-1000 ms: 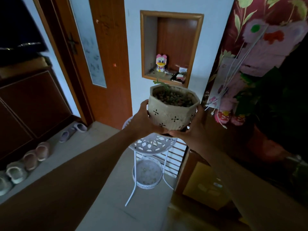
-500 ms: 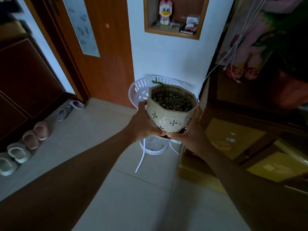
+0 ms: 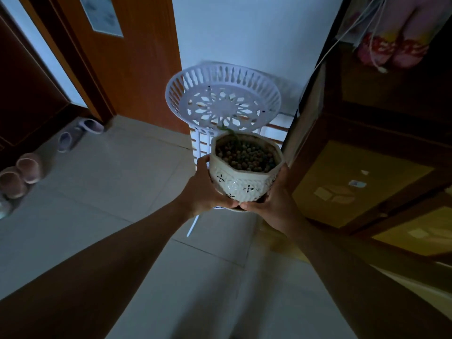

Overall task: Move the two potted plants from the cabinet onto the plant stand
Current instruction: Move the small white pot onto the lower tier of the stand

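We have 1 potted plant [image 3: 244, 168] clamped between our left hand [image 3: 204, 192] and right hand [image 3: 274, 204], fingertips meeting under its base, held above the floor and just short of the plant stand [image 3: 222, 106]. We judge the task about a quarter done: this pot is off the cabinet [image 3: 367, 167] but not yet set down, and pot 2 is out of sight. The stand's top tray, just beyond our hands, sits empty with a raised slatted rim we must clear. The cabinet edge crowds our right hand; the floor [image 3: 110, 192] to our left is open.
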`<action>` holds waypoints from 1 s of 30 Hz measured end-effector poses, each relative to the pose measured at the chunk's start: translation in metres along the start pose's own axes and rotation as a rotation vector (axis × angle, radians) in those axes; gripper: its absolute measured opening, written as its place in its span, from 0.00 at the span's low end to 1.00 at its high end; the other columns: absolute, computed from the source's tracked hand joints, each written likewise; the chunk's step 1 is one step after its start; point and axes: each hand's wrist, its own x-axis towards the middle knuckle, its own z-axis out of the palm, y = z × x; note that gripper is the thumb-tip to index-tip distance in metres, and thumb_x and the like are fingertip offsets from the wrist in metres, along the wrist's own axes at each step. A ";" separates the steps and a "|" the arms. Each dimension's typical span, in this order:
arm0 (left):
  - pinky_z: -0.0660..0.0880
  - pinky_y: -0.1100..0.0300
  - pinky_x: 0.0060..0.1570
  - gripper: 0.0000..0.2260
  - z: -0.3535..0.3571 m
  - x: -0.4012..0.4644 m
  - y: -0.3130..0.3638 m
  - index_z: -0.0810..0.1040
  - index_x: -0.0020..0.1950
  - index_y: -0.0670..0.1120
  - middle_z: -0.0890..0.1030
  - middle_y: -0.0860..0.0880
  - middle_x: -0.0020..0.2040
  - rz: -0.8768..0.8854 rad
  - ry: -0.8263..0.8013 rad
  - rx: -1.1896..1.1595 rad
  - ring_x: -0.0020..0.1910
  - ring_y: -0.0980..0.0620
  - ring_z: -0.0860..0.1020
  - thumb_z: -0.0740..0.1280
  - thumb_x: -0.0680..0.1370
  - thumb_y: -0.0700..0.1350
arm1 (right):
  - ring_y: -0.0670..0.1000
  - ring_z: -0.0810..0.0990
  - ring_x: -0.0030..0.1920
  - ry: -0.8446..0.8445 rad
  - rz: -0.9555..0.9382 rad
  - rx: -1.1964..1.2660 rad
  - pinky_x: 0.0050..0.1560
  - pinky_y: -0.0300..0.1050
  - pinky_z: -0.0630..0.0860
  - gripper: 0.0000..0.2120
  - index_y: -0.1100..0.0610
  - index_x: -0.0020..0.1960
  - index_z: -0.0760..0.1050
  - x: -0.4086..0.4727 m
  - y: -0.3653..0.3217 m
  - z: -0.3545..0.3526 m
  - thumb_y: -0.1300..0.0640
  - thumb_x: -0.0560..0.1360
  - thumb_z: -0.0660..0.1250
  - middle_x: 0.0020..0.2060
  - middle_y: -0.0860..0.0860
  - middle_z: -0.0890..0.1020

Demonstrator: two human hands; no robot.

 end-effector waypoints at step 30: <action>0.71 0.76 0.54 0.61 0.095 0.226 -0.316 0.53 0.73 0.42 0.67 0.49 0.66 0.260 0.108 -0.131 0.66 0.51 0.68 0.79 0.46 0.47 | 0.42 0.68 0.60 0.040 -0.067 -0.075 0.60 0.45 0.74 0.54 0.56 0.71 0.46 0.150 0.325 0.130 0.67 0.57 0.79 0.56 0.29 0.62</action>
